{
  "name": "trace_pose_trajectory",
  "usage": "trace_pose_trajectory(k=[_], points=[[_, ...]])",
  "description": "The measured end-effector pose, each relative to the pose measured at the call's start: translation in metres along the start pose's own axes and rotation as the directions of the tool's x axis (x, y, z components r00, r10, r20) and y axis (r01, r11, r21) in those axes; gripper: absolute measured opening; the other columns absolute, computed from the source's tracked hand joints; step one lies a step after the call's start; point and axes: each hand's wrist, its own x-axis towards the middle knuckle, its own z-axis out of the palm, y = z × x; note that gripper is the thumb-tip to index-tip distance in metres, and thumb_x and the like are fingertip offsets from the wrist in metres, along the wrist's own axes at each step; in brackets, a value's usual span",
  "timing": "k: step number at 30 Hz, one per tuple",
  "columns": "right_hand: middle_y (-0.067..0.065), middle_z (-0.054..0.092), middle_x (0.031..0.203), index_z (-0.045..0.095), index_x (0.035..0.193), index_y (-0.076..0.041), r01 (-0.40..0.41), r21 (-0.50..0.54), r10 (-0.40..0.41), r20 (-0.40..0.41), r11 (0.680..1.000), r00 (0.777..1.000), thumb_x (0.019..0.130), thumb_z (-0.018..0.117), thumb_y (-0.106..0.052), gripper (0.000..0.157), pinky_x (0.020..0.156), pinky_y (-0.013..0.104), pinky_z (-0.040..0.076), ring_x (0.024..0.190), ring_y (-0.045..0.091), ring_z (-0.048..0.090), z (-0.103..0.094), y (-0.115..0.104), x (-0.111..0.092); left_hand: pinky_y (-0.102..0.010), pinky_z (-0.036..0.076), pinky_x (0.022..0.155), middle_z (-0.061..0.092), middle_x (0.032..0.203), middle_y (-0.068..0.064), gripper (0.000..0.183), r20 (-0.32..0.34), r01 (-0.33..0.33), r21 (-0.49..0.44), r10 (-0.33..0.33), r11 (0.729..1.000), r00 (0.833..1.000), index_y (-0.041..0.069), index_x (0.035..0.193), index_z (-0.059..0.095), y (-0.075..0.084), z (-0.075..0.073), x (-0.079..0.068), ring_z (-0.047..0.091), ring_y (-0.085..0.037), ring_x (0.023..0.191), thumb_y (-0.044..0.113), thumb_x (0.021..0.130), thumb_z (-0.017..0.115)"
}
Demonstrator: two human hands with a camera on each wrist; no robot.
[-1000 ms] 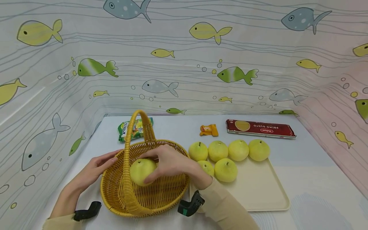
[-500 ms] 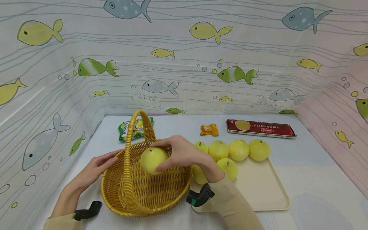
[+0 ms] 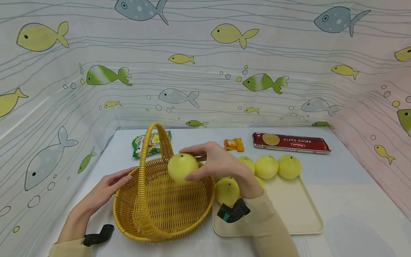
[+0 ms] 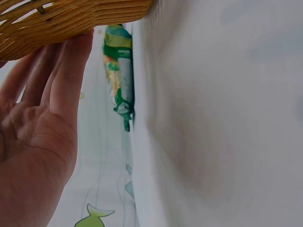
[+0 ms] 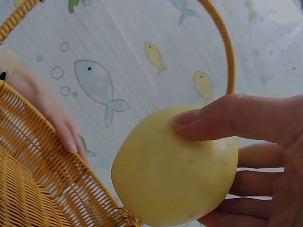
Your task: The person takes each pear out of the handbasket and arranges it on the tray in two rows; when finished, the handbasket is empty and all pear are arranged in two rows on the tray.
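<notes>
My right hand (image 3: pixel 218 162) grips a round yellow pear (image 3: pixel 181 169) above the right back part of a wicker basket (image 3: pixel 173 210). In the right wrist view, the thumb lies across the pear (image 5: pixel 170 165) and the other fingers go behind it. My left hand (image 3: pixel 107 185) rests against the basket's left rim. Nearly straight fingers (image 4: pixel 71 71) touch the outside of the basket wall (image 4: pixel 85 16) in the left wrist view. The basket's woven bottom is visible under its tall handle (image 3: pixel 143 192). Several more pears (image 3: pixel 267 167) sit on a cream tray (image 3: pixel 289 214), some partly hidden by my right arm.
Behind the basket lies a green snack packet (image 3: pixel 152 143). A small orange packet (image 3: pixel 233 144) and a long red biscuit package (image 3: pixel 290 142) lie at the back. The tray stands just right of the basket. Fish-printed sheeting (image 3: pixel 199 110) encloses the white table.
My right hand has lifted the pear up from inside the basket and carried it rightward toward the tray side. My left hand stays at the basket rim.
</notes>
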Motion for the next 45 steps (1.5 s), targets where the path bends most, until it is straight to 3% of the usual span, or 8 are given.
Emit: trace_pose_trajectory(k=[6, 14, 29, 38, 45], points=[[-0.012, 0.066, 0.127, 0.064, 0.135, -0.022, -0.003, 0.009, 0.003, -0.019, 1.0, 1.0, 0.075, 0.088, -0.028, 0.065, 0.101, 0.03, 0.051, 0.114, 0.007, 0.063, -0.01, 0.0, -0.007, -0.007, 0.04, 0.093, 0.052, 0.148, 0.0, 0.051, 0.001, 0.005, -0.011, -0.005, 1.0, 1.0, 0.01, 0.152, 0.043, -0.001, 0.001, 0.0, 0.041, 0.022, 0.12, 0.034, 0.108, 0.045], [-0.008, 0.066, 0.129, 0.063, 0.136, -0.021, 0.042, -0.01, -0.042, 0.001, 0.999, 0.999, 0.076, 0.087, -0.025, 0.065, 0.099, 0.029, 0.052, 0.115, 0.008, 0.063, -0.017, -0.001, -0.013, -0.007, 0.04, 0.092, 0.046, 0.152, -0.012, 0.054, 0.004, 0.05, 0.003, -0.05, 0.999, 0.999, 0.012, 0.153, 0.042, -0.001, 0.003, -0.002, 0.04, 0.024, 0.118, 0.039, 0.107, 0.045], [-0.002, 0.065, 0.132, 0.063, 0.137, -0.018, 0.046, 0.049, -0.047, 0.017, 0.998, 0.999, 0.077, 0.087, -0.017, 0.064, 0.098, 0.032, 0.054, 0.118, 0.015, 0.062, -0.038, 0.009, -0.04, -0.006, 0.039, 0.093, 0.047, 0.152, -0.011, 0.053, -0.001, 0.035, 0.017, -0.035, 0.999, 0.999, 0.011, 0.152, 0.044, 0.0, 0.002, 0.0, 0.039, 0.024, 0.119, 0.039, 0.107, 0.045], [-0.005, 0.063, 0.135, 0.064, 0.136, -0.025, 0.016, 0.018, -0.015, -0.054, 1.0, 0.998, 0.075, 0.089, -0.019, 0.066, 0.096, 0.033, 0.055, 0.117, 0.016, 0.064, -0.051, 0.019, -0.067, -0.006, 0.039, 0.093, 0.048, 0.152, -0.01, 0.051, -0.002, 0.015, 0.012, -0.015, 1.0, 1.0, 0.012, 0.152, 0.044, 0.0, 0.0, 0.001, 0.039, 0.023, 0.12, 0.037, 0.107, 0.046], [-0.001, 0.066, 0.132, 0.065, 0.135, -0.02, 0.067, -0.061, -0.074, -0.12, 0.996, 0.99, 0.076, 0.087, -0.016, 0.063, 0.094, 0.034, 0.056, 0.116, 0.014, 0.064, -0.063, 0.029, -0.088, -0.006, 0.039, 0.093, 0.048, 0.151, -0.012, 0.051, -0.005, 0.01, 0.026, -0.01, 1.0, 1.0, 0.013, 0.152, 0.045, 0.0, 0.0, 0.001, 0.039, 0.024, 0.12, 0.037, 0.107, 0.046]])
